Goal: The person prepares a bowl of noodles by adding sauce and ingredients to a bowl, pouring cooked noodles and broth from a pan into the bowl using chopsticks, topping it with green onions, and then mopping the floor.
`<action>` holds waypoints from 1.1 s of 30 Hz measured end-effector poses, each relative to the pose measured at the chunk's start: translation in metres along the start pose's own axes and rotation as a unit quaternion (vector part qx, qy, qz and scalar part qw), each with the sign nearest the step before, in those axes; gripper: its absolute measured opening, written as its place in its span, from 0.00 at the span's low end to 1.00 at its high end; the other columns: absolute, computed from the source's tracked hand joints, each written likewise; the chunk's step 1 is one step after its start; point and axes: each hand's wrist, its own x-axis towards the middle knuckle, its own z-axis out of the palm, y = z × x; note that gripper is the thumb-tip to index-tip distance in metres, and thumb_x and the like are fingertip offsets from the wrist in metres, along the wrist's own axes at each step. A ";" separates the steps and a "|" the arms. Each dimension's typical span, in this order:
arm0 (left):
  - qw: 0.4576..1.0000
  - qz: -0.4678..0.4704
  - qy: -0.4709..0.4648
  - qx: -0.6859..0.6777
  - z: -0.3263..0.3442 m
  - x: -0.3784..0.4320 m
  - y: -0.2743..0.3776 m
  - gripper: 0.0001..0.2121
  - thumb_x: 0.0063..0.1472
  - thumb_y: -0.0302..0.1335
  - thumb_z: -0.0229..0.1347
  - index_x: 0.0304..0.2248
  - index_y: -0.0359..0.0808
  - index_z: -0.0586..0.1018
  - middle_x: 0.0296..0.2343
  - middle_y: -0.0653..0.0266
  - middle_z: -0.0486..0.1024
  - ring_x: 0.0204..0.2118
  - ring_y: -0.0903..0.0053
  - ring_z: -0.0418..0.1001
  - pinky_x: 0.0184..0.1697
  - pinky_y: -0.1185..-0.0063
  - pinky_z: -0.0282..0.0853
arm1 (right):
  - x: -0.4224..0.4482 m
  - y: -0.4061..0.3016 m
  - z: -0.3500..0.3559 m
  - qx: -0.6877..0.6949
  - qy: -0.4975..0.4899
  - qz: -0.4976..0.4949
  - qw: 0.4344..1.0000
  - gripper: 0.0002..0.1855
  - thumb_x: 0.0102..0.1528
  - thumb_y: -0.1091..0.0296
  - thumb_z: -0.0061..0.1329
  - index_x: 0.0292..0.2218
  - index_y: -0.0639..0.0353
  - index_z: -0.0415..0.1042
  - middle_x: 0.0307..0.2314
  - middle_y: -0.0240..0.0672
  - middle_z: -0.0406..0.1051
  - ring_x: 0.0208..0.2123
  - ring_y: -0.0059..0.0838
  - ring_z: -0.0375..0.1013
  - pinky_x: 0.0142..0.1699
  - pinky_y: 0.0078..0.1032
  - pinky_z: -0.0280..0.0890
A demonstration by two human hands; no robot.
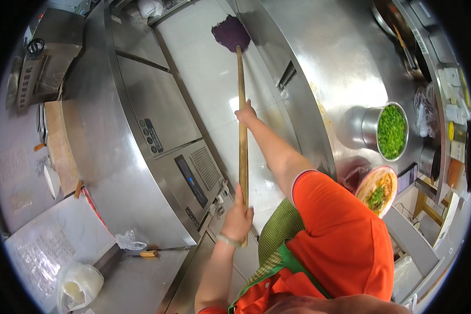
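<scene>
A mop with a long wooden handle (242, 153) reaches away from me down a narrow aisle. Its dark purple mop head (230, 33) lies on the pale tiled floor (204, 78), near the foot of the right-hand counter. My left hand (237, 219), with a pale bangle at the wrist, is closed around the lower end of the handle. Farther up the handle my right hand (246, 114) grips it, my arm stretched out. The fingers of both hands are partly hidden.
A steel refrigerated counter (157, 106) borders the aisle on the left. On the right steel counter (322, 39) stand a steel pot of chopped greens (392, 132) and a bowl of food (376, 192). A plastic bag (130, 240) lies at the left counter's near end.
</scene>
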 end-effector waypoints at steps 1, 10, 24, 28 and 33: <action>1.000 -0.014 -0.007 0.008 0.009 -0.032 -0.009 0.38 0.57 0.26 0.48 0.60 0.36 0.37 0.25 0.41 0.73 0.27 0.51 0.73 0.33 0.66 0.68 | -0.012 0.018 0.005 0.010 0.003 0.018 1.000 0.51 0.45 0.65 0.49 0.60 0.63 0.30 0.44 0.52 0.66 0.42 0.43 0.70 0.46 0.32 0.67; 0.991 -0.054 -0.064 0.102 0.098 -0.291 -0.074 0.34 0.58 0.30 0.48 0.60 0.39 0.44 0.25 0.41 0.73 0.29 0.47 0.71 0.33 0.63 0.66 | -0.171 0.267 0.072 0.282 -0.030 0.046 0.958 0.23 0.48 0.77 0.47 0.44 0.64 0.53 0.22 0.43 0.65 0.16 0.34 0.67 0.17 0.32 0.65; 0.939 -0.283 0.017 -0.197 0.296 -0.597 -0.203 0.35 0.58 0.28 0.50 0.60 0.42 0.45 0.24 0.48 0.71 0.25 0.59 0.70 0.27 0.72 0.66 | -0.545 0.569 0.176 0.002 -0.234 0.243 0.942 0.15 0.51 0.66 0.47 0.36 0.69 0.65 0.28 0.46 0.70 0.29 0.42 0.74 0.26 0.39 0.70; 0.901 -0.314 0.052 -0.294 0.322 -0.601 -0.215 0.34 0.58 0.27 0.49 0.60 0.43 0.45 0.24 0.52 0.70 0.23 0.64 0.69 0.25 0.75 0.66 | -0.593 0.570 0.163 -0.020 -0.298 0.306 0.904 0.13 0.47 0.72 0.49 0.35 0.69 0.65 0.29 0.47 0.69 0.29 0.43 0.73 0.25 0.42 0.70; 0.864 -0.303 0.073 -0.396 0.337 -0.563 -0.220 0.33 0.59 0.27 0.48 0.60 0.45 0.46 0.23 0.56 0.69 0.22 0.70 0.68 0.23 0.78 0.66 | -0.559 0.563 0.144 -0.167 -0.294 0.158 0.928 0.26 0.48 0.64 0.48 0.43 0.75 0.57 0.33 0.52 0.68 0.33 0.46 0.72 0.30 0.40 0.70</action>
